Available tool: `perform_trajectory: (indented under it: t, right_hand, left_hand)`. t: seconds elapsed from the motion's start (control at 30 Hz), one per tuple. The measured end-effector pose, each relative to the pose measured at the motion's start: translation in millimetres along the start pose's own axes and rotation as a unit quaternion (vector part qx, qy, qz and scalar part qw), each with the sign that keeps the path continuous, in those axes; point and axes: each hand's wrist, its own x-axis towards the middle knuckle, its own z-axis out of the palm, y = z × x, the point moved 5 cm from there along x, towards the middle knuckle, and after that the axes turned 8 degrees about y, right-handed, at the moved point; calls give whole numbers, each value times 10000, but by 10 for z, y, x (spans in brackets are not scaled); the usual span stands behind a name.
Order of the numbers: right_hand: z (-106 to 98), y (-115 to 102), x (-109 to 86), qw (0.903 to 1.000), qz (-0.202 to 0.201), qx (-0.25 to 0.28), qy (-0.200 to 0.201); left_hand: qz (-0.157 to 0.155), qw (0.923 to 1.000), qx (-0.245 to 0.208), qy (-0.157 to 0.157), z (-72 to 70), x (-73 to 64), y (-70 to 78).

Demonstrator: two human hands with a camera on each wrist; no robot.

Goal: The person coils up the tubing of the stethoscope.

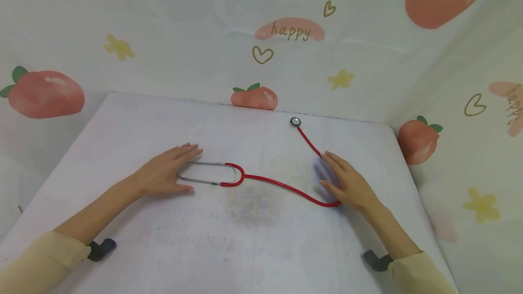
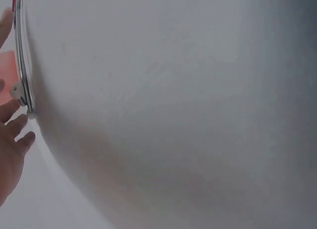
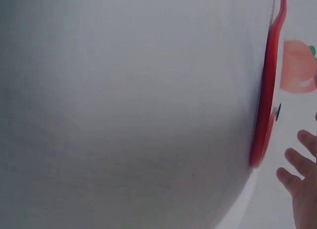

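A stethoscope lies on the white table, its red tubing [image 1: 282, 185] running right from the metal ear tubes [image 1: 204, 164] and bending back towards the round chest piece [image 1: 295, 122] near the far edge. Over the ear-tube end, my left hand [image 1: 165, 171] is spread with straight fingers and hides the eartips. In the left wrist view a pale eartip [image 2: 17, 90] shows right by the fingertips. My right hand [image 1: 351, 183] is spread above the tubing's bend and covers part of it. The right wrist view shows its fingers [image 3: 299, 162] apart from the red tube [image 3: 265, 95].
The tabletop [image 1: 196, 248] has a greyish worn patch in the middle. Behind it and on the right hangs a white cloth [image 1: 196, 67] printed with peaches, flowers and hearts. Dark curved pieces [image 1: 102, 249] stick out at both sleeve cuffs.
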Motion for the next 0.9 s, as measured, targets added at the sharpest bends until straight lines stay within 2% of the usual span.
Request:
perform_trajectory:
  t: [0.13,0.33,0.57,0.73,0.9]
  right_hand:
    - [75,-85,-32,9997,-15,163,-181]
    - [162,-174,-69,9980,193,385,-456]
    - [239,-258,-84,9954,133,746,-592]
    - [276,-293,-102,9945,49,717,-764]
    - [280,-320,-105,9952,-216,575,-768]
  left_hand:
    - [-134,9996,-145,-182,56,39,13]
    - [-305,9979,-436,-363,127,105,28]
    - [-265,9972,-634,-296,169,162,2]
    - [-278,9964,-753,-256,171,169,-33]
    - [-212,9958,-875,-140,176,185,-46]
